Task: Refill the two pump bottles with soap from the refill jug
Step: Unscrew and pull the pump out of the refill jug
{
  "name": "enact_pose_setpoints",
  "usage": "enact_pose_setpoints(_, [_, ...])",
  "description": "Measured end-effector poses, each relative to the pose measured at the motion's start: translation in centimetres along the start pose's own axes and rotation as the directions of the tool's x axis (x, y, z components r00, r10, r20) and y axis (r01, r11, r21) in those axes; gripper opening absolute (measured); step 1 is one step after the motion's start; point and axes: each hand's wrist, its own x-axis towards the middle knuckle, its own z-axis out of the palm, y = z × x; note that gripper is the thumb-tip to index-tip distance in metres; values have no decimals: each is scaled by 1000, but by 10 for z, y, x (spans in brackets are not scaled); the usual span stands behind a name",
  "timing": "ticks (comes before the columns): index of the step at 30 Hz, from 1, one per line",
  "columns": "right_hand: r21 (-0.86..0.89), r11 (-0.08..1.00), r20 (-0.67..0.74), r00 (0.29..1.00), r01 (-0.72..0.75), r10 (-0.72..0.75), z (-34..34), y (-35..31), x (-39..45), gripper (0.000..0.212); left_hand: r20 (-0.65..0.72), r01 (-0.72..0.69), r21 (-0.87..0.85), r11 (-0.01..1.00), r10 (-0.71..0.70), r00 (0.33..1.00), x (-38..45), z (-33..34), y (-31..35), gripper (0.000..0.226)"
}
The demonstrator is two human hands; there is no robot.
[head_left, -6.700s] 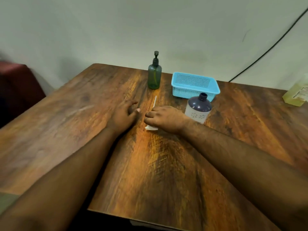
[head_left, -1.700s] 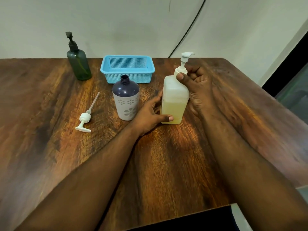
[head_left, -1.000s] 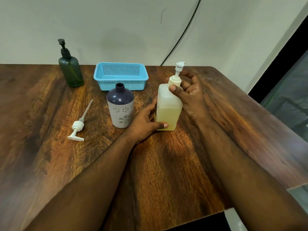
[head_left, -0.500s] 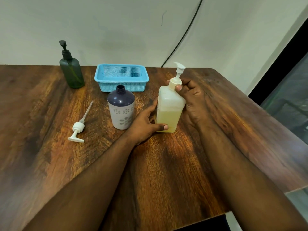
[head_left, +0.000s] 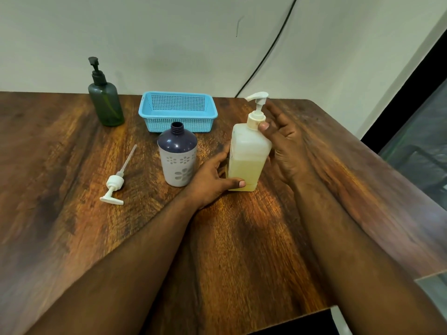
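The refill jug (head_left: pixel 246 153), a square translucent bottle about half full of yellowish soap, stands upright right of centre with its white pump (head_left: pixel 257 102) still on. My left hand (head_left: pixel 210 180) grips the jug's base, thumb across the front. My right hand (head_left: pixel 285 146) is beside the neck, thumb tip touching the pump collar, fingers stretched out behind the stem. To the left stands the purple-and-white flowered bottle (head_left: pixel 177 163) with its neck uncovered. Its white pump head (head_left: pixel 113 184) lies flat on the table. The dark green pump bottle (head_left: pixel 106 102) stands capped at the back left.
A light blue perforated basket (head_left: pixel 177 112) sits behind the purple bottle near the wall. A black cable (head_left: pixel 266 49) runs up the wall. The wooden table (head_left: pixel 242 250) ends close on the right and at the near edge.
My right hand's fingers, wrapped round the pump collar before, have loosened and straightened. The jug's pump nozzle has turned to point left. My left hand stays on the jug's base.
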Motion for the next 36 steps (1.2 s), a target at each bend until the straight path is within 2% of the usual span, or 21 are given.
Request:
enact_pose_setpoints(2, [-160, 987, 1, 1000, -20, 21, 3, -4, -2, 43, 10, -8, 5, 1000, 8, 1000, 0, 0, 0, 101])
enact_pose_setpoints(4, [-343, 939, -25, 1000, -3, -6, 7, -10, -3, 36, 17, -10, 14, 1000, 10, 1000, 0, 0, 1, 100])
enact_pose_setpoints(5, [-382, 924, -26, 999, 8, -19, 8, -14, -3, 33, 19, -9, 10, 1000, 9, 1000, 0, 0, 2, 100])
enact_pose_setpoints(9, [-395, 919, 70, 997, -1, 31, 4, -27, 3, 27, -10, 29, -11, 1000, -29, 1000, -1, -1, 3, 97])
enact_pose_setpoints(13, [-291, 957, 161, 985, -18, 67, -2, -30, 7, 36, -22, 20, -30, 999, -21, 1000, -1, 1, 4, 96])
enact_pose_setpoints(15, [-370, 929, 141, 988, -4, 61, 2, -33, 6, 43, -22, 16, -24, 1000, -16, 1000, -1, 2, 4, 99])
enact_pose_setpoints(18, [-475, 878, 75, 997, 57, -24, 8, -35, 6, 55, -14, 1, 7, 1000, -1, 1000, -1, 2, 2, 101])
enact_pose_setpoints(20, [-421, 905, 65, 997, 63, -39, 6, -38, 7, 54, -20, -1, 7, 1000, 1, 1000, -2, 3, 3, 98])
enact_pose_setpoints(23, [-335, 942, 107, 994, 12, 25, 1, -38, 7, 52, -23, -3, -10, 1000, 3, 1000, -1, 3, 3, 98])
enact_pose_setpoints(26, [-472, 881, 79, 993, -41, 89, 6, -38, 8, 68, -23, -1, 9, 1000, 1, 1000, 0, 2, 2, 100])
enact_pose_setpoints(28, [-500, 866, 49, 997, -22, 54, 9, -40, 9, 64, -23, 6, 19, 1000, -5, 1000, 0, 2, 1, 100])
enact_pose_setpoints(31, [-452, 892, 69, 997, 18, 15, 9, -47, 10, 56, -30, 13, -2, 1000, -13, 999, 0, 1, 1, 99])
enact_pose_setpoints(36, [-155, 988, 28, 1000, -3, 7, 9, -56, 15, 45, -23, 10, 2, 1000, -10, 1000, 0, 2, 3, 99])
